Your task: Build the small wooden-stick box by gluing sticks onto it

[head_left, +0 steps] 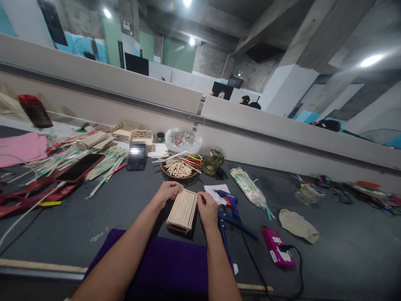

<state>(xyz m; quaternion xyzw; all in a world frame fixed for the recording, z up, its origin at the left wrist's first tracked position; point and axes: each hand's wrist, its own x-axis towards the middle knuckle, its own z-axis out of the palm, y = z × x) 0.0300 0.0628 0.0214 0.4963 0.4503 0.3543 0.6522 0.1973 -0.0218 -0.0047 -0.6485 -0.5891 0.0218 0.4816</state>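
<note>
A small slatted model (183, 209) built from thin wooden sticks, like a tiny bench or bed, stands on short legs on the dark table in front of me. My left hand (169, 193) pinches its far left corner with thumb and fingers. At the far right corner, my right hand (207, 205) grips the frame's edge with curled fingers. Beyond the hands is a round basket (180, 175) of short cut sticks. A blue glue gun (231, 201) rests on a white paper just right of my right hand, and a blue-handled cutter (234, 221) lies below it.
A magenta power strip (278, 246) with a black cord lies at right, near a beige cloth piece (299, 225) and a bag of sticks (249, 186). A glass jar (214, 161) stands behind. On the left are a phone (80, 168), loose wrapped sticks (108, 165) and pink sheets (23, 148).
</note>
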